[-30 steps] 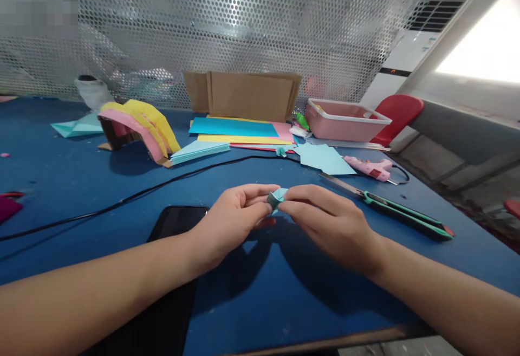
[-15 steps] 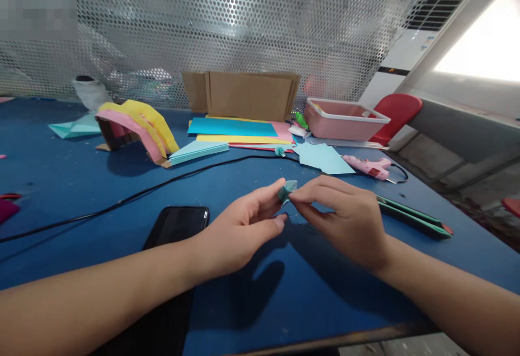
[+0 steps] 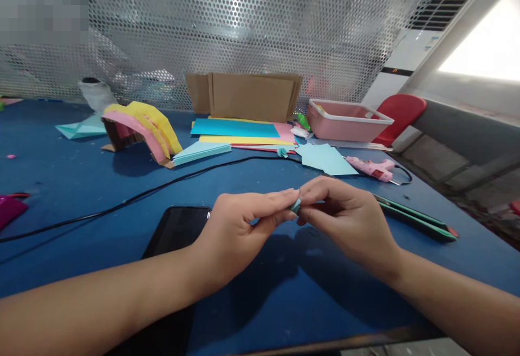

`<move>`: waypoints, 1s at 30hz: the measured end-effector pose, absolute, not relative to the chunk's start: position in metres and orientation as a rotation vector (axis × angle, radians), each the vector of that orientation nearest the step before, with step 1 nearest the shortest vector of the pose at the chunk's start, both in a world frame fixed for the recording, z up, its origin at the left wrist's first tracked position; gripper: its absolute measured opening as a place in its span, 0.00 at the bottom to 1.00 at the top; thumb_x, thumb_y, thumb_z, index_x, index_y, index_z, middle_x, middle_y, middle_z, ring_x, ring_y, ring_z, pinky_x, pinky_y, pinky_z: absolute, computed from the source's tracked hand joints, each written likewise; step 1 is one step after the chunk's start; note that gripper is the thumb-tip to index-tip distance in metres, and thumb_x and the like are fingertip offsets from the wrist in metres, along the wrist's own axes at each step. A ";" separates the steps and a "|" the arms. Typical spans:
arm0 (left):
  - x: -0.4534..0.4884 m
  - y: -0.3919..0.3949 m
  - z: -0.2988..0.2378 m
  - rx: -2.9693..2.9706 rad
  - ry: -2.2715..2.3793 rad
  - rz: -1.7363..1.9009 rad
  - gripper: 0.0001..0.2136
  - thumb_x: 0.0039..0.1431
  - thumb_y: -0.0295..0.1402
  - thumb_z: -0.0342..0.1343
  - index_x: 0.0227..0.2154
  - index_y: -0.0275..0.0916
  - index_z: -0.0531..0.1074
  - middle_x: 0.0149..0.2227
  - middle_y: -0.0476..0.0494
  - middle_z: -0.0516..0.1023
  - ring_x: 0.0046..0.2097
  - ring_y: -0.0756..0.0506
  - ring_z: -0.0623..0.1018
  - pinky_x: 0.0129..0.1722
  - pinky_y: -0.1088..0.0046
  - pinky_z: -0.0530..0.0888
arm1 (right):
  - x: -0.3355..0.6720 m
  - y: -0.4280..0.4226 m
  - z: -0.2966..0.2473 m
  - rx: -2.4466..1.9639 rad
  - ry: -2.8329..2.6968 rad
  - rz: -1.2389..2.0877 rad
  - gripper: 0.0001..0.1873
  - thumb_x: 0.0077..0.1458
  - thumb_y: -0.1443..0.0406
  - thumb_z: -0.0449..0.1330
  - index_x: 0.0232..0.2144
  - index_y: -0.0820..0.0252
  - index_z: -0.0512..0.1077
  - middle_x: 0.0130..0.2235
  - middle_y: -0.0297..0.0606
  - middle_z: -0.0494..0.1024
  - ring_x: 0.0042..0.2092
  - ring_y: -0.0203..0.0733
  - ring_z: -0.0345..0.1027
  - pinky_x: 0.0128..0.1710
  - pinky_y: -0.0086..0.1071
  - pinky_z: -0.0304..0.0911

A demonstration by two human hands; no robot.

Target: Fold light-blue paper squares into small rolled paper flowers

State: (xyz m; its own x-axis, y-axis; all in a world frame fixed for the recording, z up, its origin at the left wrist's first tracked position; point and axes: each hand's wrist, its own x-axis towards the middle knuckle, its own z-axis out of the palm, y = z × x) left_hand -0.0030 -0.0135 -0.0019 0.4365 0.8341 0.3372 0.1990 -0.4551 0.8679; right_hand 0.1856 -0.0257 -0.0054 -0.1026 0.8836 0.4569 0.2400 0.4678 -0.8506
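Note:
Between my two hands is a small folded piece of light blue paper [image 3: 296,206], mostly covered by fingers. My left hand [image 3: 244,226] pinches it from the left with thumb and fingers pressed together. From the other side my right hand [image 3: 345,212] grips it, thumb and fingertips closed. Both hands are raised over the blue table [image 3: 260,312], casting shadows on it. Under my left forearm lies a black phone [image 3: 179,226]. A long dark tool with green edges [image 3: 418,218], its kind unclear, lies right of my right hand.
A pink glue gun [image 3: 371,168], light blue sheets [image 3: 327,159] and a pink basket [image 3: 351,123] stand back right. A black cord [image 3: 162,184] crosses the table. Back left is a yellow and pink paper arch [image 3: 140,128]. Cardboard [image 3: 252,96] leans on the mesh behind coloured paper [image 3: 235,127].
My left fingers have closed onto the folded paper, which now shows less between the hands. The paper sits slightly lower and farther right. The whole view has shifted a little.

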 end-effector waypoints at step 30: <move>-0.002 0.002 0.009 1.038 0.919 0.781 0.09 0.45 0.36 0.69 0.29 0.37 0.83 0.26 0.45 0.82 0.32 0.48 0.78 0.38 0.70 0.77 | 0.183 -0.025 -0.007 -0.820 -2.214 -0.222 0.08 0.57 0.74 0.56 0.33 0.58 0.72 0.30 0.39 0.78 0.30 0.38 0.71 0.31 0.30 0.69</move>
